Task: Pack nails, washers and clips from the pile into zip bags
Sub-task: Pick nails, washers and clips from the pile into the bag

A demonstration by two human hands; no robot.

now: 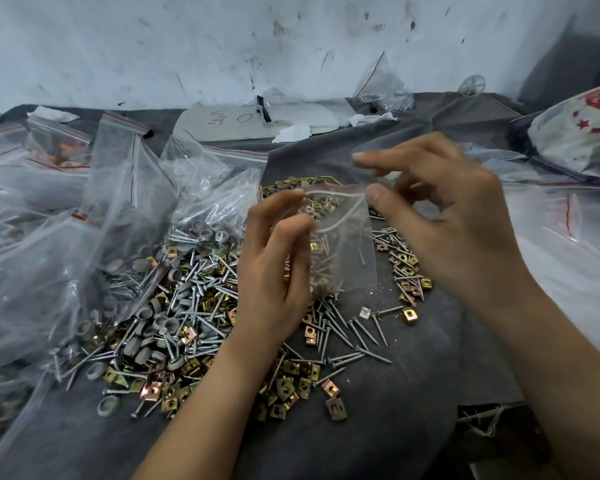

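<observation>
Plastic bag [343,258] looks light, limp and slippery, so left hand [274,261] and right hand [451,223] each pinch its stiffer zip rim.

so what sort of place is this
Probably an informal packing spot, a home or small workshop rather than a factory line: a loose pile of nails, washers and clips lies on a grey cloth by a scuffed white wall, with red-striped zip bags heaped at the left.

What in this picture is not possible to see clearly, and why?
Head view:
Whether the small zip bag holds anything: the pile shows through its clear plastic.
Fingertips of the right hand: motion blur.
Left part of the pile: covered by large bags.
Patterned sack: cut by the right edge.
</observation>
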